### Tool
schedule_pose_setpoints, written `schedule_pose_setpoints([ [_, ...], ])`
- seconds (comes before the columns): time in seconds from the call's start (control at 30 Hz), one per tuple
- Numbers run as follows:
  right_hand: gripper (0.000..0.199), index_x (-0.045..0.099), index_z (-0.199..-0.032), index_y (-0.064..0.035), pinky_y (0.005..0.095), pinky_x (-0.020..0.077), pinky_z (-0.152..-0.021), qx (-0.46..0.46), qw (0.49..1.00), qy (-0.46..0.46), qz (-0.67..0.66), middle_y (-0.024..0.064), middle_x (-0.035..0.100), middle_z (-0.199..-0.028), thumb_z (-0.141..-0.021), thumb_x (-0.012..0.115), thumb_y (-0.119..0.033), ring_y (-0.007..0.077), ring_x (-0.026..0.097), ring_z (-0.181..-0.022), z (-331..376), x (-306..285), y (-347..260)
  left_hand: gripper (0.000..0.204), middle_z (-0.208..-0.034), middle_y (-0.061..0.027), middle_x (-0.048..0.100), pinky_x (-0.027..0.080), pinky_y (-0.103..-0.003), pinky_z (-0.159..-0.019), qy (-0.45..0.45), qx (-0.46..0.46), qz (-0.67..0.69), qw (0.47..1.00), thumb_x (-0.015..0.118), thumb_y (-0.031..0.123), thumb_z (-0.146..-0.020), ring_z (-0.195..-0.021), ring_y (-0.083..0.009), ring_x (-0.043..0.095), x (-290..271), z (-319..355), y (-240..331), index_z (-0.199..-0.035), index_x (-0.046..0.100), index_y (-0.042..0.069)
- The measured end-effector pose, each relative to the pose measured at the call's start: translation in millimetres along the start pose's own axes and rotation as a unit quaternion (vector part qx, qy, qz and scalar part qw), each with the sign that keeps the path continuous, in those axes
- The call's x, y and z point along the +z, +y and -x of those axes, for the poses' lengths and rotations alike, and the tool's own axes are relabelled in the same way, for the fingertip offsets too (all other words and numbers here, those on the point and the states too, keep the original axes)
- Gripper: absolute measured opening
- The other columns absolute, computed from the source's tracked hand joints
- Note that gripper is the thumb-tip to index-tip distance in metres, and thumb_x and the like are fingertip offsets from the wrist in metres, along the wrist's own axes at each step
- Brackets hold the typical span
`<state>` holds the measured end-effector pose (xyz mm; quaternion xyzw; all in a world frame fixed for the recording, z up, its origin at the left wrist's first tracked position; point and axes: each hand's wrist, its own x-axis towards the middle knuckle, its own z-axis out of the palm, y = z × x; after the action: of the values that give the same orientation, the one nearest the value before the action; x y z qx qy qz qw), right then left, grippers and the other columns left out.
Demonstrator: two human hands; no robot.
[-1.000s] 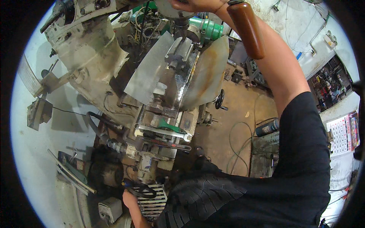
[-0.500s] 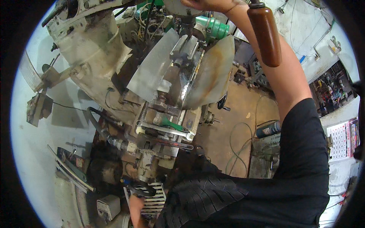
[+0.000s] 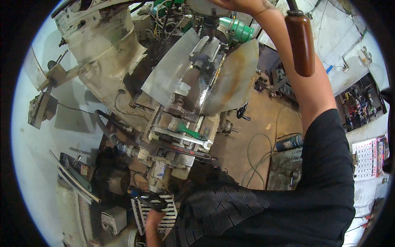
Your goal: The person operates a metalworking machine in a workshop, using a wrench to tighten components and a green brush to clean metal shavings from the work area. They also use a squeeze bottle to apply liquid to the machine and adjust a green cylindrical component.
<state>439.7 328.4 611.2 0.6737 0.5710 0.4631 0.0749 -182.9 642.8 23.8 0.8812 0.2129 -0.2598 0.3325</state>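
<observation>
Reaching up, the right hand (image 3: 238, 5) is laid on the machine head (image 3: 212, 8) at the top edge; its fingers cannot be made out. A brown-handled lever (image 3: 300, 43) hangs beside the forearm. Below, the left hand (image 3: 150, 220) is seen under a black crank handle (image 3: 152, 199); whether it is gripped cannot be told.

Machine table (image 3: 207, 123): wrench (image 3: 181, 136), two sheet-metal guards (image 3: 173, 70). Brown floor (image 3: 263, 119): blue canister (image 3: 289, 143), loose cable (image 3: 257, 154).

floor (image 3: 263, 123): brown, cables strewn | wall (image 3: 341, 53): white | calendar (image 3: 366, 158) hanging right
</observation>
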Motion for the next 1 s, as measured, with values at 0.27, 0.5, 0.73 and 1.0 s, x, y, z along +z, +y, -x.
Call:
schedule_pose_setpoints([
  [0.27, 0.020, 0.073, -0.098, -0.0112, 0.0433, 0.0555, -0.068, -0.022, 0.999, 0.033, 0.017, 0.0084, 0.069, -0.091, -0.081, 0.073, -0.021, 0.0308, 0.067, -0.084, -1, -1, -3, 0.024, -0.089, -0.0167, 0.075, 0.056, -0.046, -0.071, 0.233, -0.126, -0.027, 0.964, 0.074, 0.014, -0.078, -0.080, -0.0356, 0.072, -49, -44, -26, -0.099, 0.073, 0.002],
  [0.5, 0.017, 0.073, -0.097, -0.0103, 0.0437, 0.0561, -0.070, 0.020, 0.999, -0.012, 0.041, 0.0086, 0.069, -0.090, -0.081, 0.072, -0.018, 0.0313, 0.067, -0.085, -6, -6, -11, 0.032, -0.107, -0.0246, 0.073, 0.054, -0.051, -0.082, 0.068, -0.032, 0.024, 0.997, 0.070, 0.023, -0.084, -0.096, -0.0414, 0.071, -11, -34, 25, -0.110, 0.072, 0.005],
  [0.73, 0.018, 0.074, -0.097, -0.0093, 0.0436, 0.0559, -0.073, -0.010, 0.999, -0.001, 0.031, 0.0099, 0.069, -0.089, -0.082, 0.072, -0.018, 0.0327, 0.066, -0.085, -11, -12, -15, 0.033, -0.112, -0.0251, 0.071, 0.053, -0.049, -0.084, 0.003, -0.107, -0.037, 0.994, 0.066, 0.028, -0.087, -0.100, -0.0391, 0.069, -72, -19, 7, -0.112, 0.070, 0.007],
  [1.0, 0.013, 0.073, -0.094, -0.0093, 0.0420, 0.0538, -0.066, -0.005, 1.000, 0.028, 0.014, 0.0095, 0.066, -0.082, -0.084, 0.073, -0.018, 0.0317, 0.065, -0.077, -9, -9, -17, 0.038, -0.105, -0.0202, 0.074, 0.054, -0.044, -0.081, 0.074, -0.077, 0.070, 0.992, 0.072, 0.028, -0.085, -0.093, -0.0338, 0.070, -32, -75, -13, -0.114, 0.069, 0.004],
])
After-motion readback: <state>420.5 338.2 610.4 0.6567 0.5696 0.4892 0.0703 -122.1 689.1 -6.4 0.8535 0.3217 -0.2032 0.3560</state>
